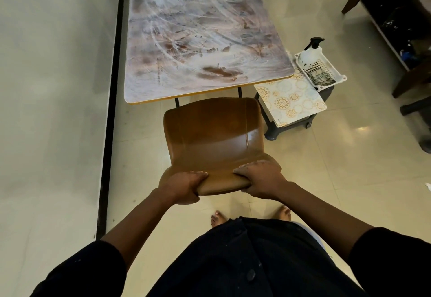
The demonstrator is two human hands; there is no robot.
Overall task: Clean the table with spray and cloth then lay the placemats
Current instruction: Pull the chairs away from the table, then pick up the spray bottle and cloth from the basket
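While both the left hand [184,186] and right hand [260,179] grip the chair [210,133] back, the table [198,28] runs lengthwise away.

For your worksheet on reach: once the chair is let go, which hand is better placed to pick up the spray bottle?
Right. The spray bottle stands in the white basket off the table's right corner, on the right hand's side; the left hand would cross over.

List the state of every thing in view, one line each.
Table: top bare, smeared and stained.
Chair: upright at the table's near edge.
Left hand: grips the chair back.
Right hand: grips the chair back.
Spray bottle: upright in the basket.
Cloth: crumpled in the basket.
Basket: on the stool.
Placemat: flat on the stool.
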